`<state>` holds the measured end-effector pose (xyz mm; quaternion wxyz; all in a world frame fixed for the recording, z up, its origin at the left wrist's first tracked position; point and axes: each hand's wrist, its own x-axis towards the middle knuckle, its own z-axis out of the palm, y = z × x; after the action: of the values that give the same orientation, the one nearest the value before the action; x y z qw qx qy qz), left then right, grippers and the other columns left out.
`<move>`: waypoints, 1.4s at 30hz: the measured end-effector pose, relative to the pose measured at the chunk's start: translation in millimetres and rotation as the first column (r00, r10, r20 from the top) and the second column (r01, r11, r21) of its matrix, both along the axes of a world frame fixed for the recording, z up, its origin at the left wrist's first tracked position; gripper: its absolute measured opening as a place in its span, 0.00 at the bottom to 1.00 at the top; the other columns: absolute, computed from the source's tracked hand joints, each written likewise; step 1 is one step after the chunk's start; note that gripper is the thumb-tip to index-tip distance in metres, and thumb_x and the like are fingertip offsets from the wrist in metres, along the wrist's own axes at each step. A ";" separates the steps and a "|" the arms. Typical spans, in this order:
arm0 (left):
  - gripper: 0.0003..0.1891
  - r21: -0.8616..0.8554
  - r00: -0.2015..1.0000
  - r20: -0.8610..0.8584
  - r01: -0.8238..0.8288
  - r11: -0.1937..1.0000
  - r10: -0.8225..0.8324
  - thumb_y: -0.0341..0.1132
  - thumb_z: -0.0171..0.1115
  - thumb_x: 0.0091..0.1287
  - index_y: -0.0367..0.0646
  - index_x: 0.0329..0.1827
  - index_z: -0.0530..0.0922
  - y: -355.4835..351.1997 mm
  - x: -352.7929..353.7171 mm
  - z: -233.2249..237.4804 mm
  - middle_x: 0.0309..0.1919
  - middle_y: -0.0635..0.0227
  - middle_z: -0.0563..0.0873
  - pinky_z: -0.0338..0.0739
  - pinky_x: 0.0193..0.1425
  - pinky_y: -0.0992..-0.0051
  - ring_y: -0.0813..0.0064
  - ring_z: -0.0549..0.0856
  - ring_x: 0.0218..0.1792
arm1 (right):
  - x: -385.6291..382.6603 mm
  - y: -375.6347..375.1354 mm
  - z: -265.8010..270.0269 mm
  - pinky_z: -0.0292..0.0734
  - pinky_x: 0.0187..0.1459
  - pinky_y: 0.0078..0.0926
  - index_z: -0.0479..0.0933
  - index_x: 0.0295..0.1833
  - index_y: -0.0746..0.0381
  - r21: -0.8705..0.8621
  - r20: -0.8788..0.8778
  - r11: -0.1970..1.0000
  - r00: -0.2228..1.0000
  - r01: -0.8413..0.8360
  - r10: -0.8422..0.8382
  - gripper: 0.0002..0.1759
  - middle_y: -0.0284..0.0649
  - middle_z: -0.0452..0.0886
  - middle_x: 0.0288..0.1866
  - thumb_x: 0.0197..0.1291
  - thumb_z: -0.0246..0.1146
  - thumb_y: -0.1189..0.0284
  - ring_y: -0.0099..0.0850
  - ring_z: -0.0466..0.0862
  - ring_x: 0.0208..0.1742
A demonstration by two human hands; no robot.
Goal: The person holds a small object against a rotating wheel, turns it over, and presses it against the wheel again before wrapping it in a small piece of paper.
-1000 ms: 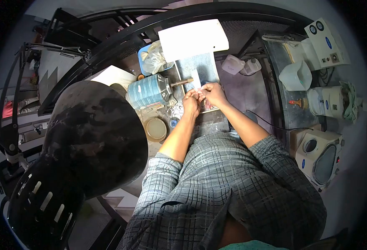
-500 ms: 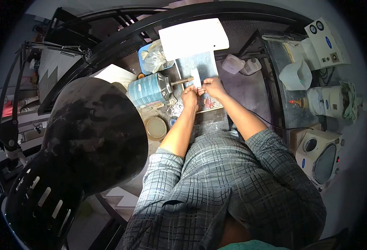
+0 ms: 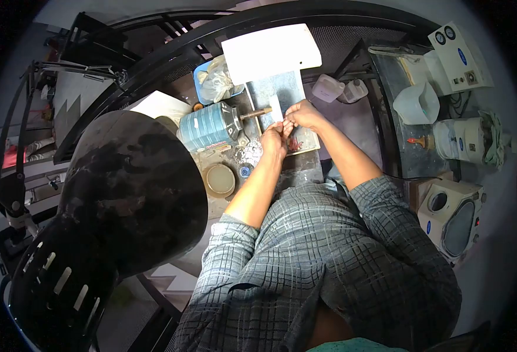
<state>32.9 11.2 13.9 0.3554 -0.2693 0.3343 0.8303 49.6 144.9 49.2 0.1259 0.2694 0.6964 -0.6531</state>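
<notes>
A blue-green motor (image 3: 208, 127) lies on the bench, and its shaft (image 3: 255, 114) carries a white wheel (image 3: 276, 109) over a pale tray (image 3: 301, 94). Just below the wheel, my left hand (image 3: 274, 139) is closed, with its fingertips pinched together. My right hand (image 3: 302, 115) meets it from the right, its fingers closed as well. Whatever lies between the fingertips is too small to make out. A white cover (image 3: 272, 54) stands at the tray's far end.
A black lamp shade (image 3: 132, 193) fills the left side. Near the motor are a round bowl (image 3: 220, 180), a small blue cap (image 3: 245, 172) and a blue basin (image 3: 201, 79) holding a plastic bag. White machines (image 3: 453, 220) and a plastic jug (image 3: 417, 104) stand at the right.
Both hands have shifted slightly; my left hand is a little to the right and lower, and my right hand has risen and turned at the wrist.
</notes>
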 end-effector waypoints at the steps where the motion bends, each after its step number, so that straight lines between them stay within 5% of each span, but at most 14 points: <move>1: 0.05 0.003 1.000 0.001 0.002 1.000 -0.003 0.20 0.46 0.63 0.29 0.39 0.70 -1.1 0.4 -6.0 0.34 0.50 0.80 0.82 0.36 0.71 0.61 0.83 0.32 | -0.2 -0.8 0.6 0.71 0.24 0.17 0.77 0.31 0.70 0.003 0.001 1.000 1.000 0.002 -0.003 0.05 0.39 0.79 0.25 0.47 0.60 0.79 0.21 0.77 0.23; 11: 0.06 -0.075 0.988 -0.128 0.083 0.994 -0.092 0.21 0.43 0.63 0.30 0.39 0.69 -10.3 -2.4 -6.5 0.34 0.53 0.80 0.81 0.39 0.73 0.63 0.82 0.32 | 3.1 -7.4 -3.8 0.70 0.22 0.18 0.76 0.26 0.70 -0.052 -0.050 0.999 0.999 0.012 -0.015 0.03 0.38 0.78 0.21 0.44 0.60 0.81 0.22 0.76 0.20; 13: 0.06 -0.075 0.989 -0.114 0.085 0.994 -0.093 0.21 0.44 0.63 0.30 0.39 0.69 -10.3 -2.8 -7.9 0.33 0.53 0.80 0.81 0.38 0.73 0.63 0.82 0.32 | 6.6 -9.3 1.1 0.70 0.22 0.18 0.76 0.26 0.70 -0.094 -0.011 0.983 0.987 0.158 -0.160 0.03 0.37 0.78 0.21 0.44 0.60 0.81 0.21 0.75 0.20; 25: 0.06 -0.124 0.969 -0.212 0.101 0.987 -0.126 0.19 0.45 0.63 0.29 0.37 0.73 -17.1 -11.6 -1.2 0.27 0.55 0.81 0.81 0.29 0.74 0.69 0.81 0.23 | 9.8 -20.7 -19.4 0.70 0.24 0.16 0.77 0.27 0.68 -0.079 -0.047 0.994 0.995 0.082 -0.086 0.02 0.35 0.78 0.22 0.48 0.60 0.80 0.20 0.75 0.22; 28: 0.07 -0.212 0.929 -0.316 0.131 0.968 -0.195 0.19 0.46 0.62 0.29 0.36 0.74 -16.0 -14.4 -0.8 0.26 0.58 0.81 0.78 0.28 0.77 0.71 0.80 0.22 | 16.1 -33.8 -19.2 0.69 0.23 0.17 0.75 0.25 0.68 -0.186 -0.098 0.933 0.939 0.308 -0.330 0.02 0.37 0.77 0.22 0.47 0.59 0.83 0.20 0.75 0.21; 33: 0.07 -0.241 0.919 -0.318 0.161 0.957 -0.235 0.18 0.45 0.62 0.28 0.37 0.73 -14.6 -19.4 -10.6 0.28 0.58 0.81 0.78 0.29 0.77 0.71 0.81 0.23 | 11.0 -24.7 -32.4 0.70 0.25 0.17 0.75 0.26 0.69 -0.169 -0.104 0.963 0.968 0.211 -0.230 0.02 0.36 0.77 0.23 0.48 0.58 0.83 0.20 0.75 0.22; 36: 0.07 -0.197 0.914 -0.352 0.137 0.971 -0.201 0.19 0.45 0.63 0.29 0.38 0.73 -22.6 -5.6 -3.8 0.29 0.58 0.81 0.79 0.32 0.77 0.71 0.82 0.26 | 27.0 -35.9 -14.1 0.70 0.27 0.17 0.74 0.25 0.70 0.028 -0.279 0.984 0.947 0.174 -0.160 0.05 0.34 0.77 0.23 0.51 0.59 0.80 0.18 0.74 0.24; 42: 0.08 -0.197 0.934 -0.316 0.105 0.975 -0.165 0.18 0.45 0.61 0.29 0.39 0.73 -11.8 -11.8 -11.6 0.29 0.58 0.81 0.79 0.32 0.77 0.71 0.82 0.26 | 14.4 -31.2 -20.9 0.70 0.27 0.20 0.74 0.24 0.69 -0.020 -0.202 0.981 0.960 0.195 -0.195 0.06 0.31 0.75 0.21 0.52 0.58 0.80 0.17 0.72 0.23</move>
<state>21.1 -0.6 2.3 0.3254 -0.1330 0.4792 0.8042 63.9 113.7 28.3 -0.0109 0.2684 0.6757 -0.6865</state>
